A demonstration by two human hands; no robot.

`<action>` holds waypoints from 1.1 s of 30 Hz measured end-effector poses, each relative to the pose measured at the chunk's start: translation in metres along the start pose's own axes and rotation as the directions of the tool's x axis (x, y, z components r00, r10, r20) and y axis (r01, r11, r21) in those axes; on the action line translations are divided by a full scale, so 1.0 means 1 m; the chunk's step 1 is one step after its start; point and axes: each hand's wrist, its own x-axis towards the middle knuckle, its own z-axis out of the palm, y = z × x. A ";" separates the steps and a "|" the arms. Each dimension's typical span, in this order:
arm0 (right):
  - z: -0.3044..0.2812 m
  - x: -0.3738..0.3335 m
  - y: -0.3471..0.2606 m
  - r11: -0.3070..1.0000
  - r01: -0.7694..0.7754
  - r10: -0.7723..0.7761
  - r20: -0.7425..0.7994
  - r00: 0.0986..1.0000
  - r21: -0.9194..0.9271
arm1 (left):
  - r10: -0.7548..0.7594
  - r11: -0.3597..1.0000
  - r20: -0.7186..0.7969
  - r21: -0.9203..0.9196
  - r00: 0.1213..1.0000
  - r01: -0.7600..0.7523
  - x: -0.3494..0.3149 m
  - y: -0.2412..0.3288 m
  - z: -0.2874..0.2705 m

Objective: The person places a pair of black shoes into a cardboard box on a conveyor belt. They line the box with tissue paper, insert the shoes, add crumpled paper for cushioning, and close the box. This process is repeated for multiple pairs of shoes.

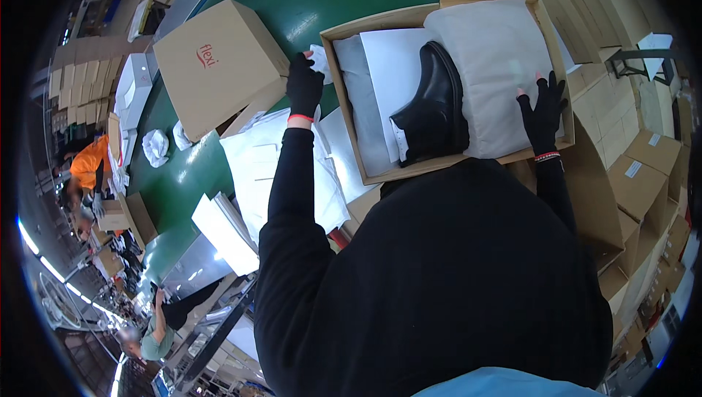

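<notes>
My left hand (303, 88), in a black glove with bare fingertips, is closed beside the open box, its fingers at a crumpled piece of white paper (320, 66). My right hand (542, 110), gloved the same way, lies with fingers spread on a pale paper-wrapped bundle (491, 68) at the right side of the cardboard shoebox (352, 148). Next to the bundle a black leather ankle boot (430, 115) rests on its side. Under the boot a white sheet (391, 53) and grey tissue paper (358, 79) line the box.
A closed cardboard box (219, 61) stands left on the green work surface (314, 2). White papers (256, 170) are stacked nearer me, with paper balls (155, 147) farther left. Flattened cartons (559, 6) and stacked boxes (643, 178) line the right. Two other people (91, 163) are at far left.
</notes>
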 end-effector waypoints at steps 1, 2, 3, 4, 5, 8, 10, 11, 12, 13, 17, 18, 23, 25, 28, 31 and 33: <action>-0.005 -0.002 -0.008 0.999 0.011 -0.010 -0.013 1.000 0.047 | -0.075 0.996 0.103 -0.038 0.992 0.079 -0.002 -0.025 0.014; -0.010 -0.003 -0.019 0.997 0.029 -0.029 -0.006 1.000 0.066 | 0.020 0.993 0.072 0.114 0.997 -0.028 -0.008 -0.053 0.032; -0.013 -0.003 -0.028 0.990 0.064 -0.063 -0.007 0.998 0.122 | 0.119 0.956 0.059 0.264 0.991 -0.130 -0.014 -0.072 0.047; -0.016 -0.005 -0.036 0.982 0.082 -0.082 -0.007 0.997 0.168 | 0.207 0.941 -0.043 0.282 0.977 -0.187 -0.015 -0.074 0.057; -0.020 -0.007 -0.044 0.972 0.099 -0.099 -0.009 0.995 0.212 | 0.118 0.945 -0.068 0.315 0.991 -0.091 -0.013 -0.069 0.059; -0.029 -0.004 -0.074 0.899 0.117 -0.144 0.033 0.989 0.422 | -0.224 0.974 -0.161 0.006 0.961 0.228 0.006 -0.058 0.040; -0.040 0.001 -0.099 0.796 0.004 -0.132 0.167 0.977 0.605 | -0.078 0.966 -0.371 -0.257 0.925 -0.021 0.004 -0.031 0.012; -0.047 0.004 -0.112 0.756 -0.047 -0.140 0.231 0.963 0.653 | -0.079 0.940 -0.444 -0.330 0.893 -0.081 0.001 -0.008 -0.006; -0.053 0.006 -0.123 0.715 -0.105 -0.141 0.290 0.947 0.692 | -0.171 0.820 -0.298 -0.572 0.939 -0.032 -0.003 0.033 -0.029; -0.057 0.008 -0.133 0.641 -0.132 -0.186 0.320 0.929 0.756 | -0.229 0.649 -0.139 -0.760 0.963 0.044 -0.016 0.074 -0.050; -0.076 0.018 -0.179 0.431 -0.095 -0.391 0.281 0.877 0.897 | -0.096 0.792 0.358 -0.538 0.929 0.289 -0.073 0.129 -0.066; -0.074 0.017 -0.185 0.360 -0.049 -0.439 0.216 0.872 0.932 | 0.147 0.893 0.181 -0.447 0.972 -0.051 -0.094 0.133 -0.041; -0.072 0.026 -0.171 0.559 -0.039 -0.543 0.401 0.738 0.828 | 0.267 0.857 0.027 -0.464 0.963 -0.225 -0.115 0.188 -0.021; -0.075 0.026 -0.167 0.593 -0.034 -0.549 0.435 0.713 0.804 | 0.554 0.816 -0.057 -0.160 0.831 -0.555 -0.106 0.187 -0.015; -0.076 0.025 -0.155 0.653 -0.070 -0.467 0.474 0.747 0.754 | 0.564 0.821 0.136 -0.202 0.814 -0.535 -0.091 0.180 0.005; -0.044 0.021 -0.095 0.765 -0.136 -0.209 0.443 0.872 0.630 | 0.473 0.880 0.022 -0.051 0.881 -0.472 -0.045 0.157 0.036; 0.000 0.006 -0.020 0.980 0.108 -0.117 0.043 0.992 0.167 | 0.355 0.933 0.017 0.060 0.935 -0.356 -0.010 0.157 0.056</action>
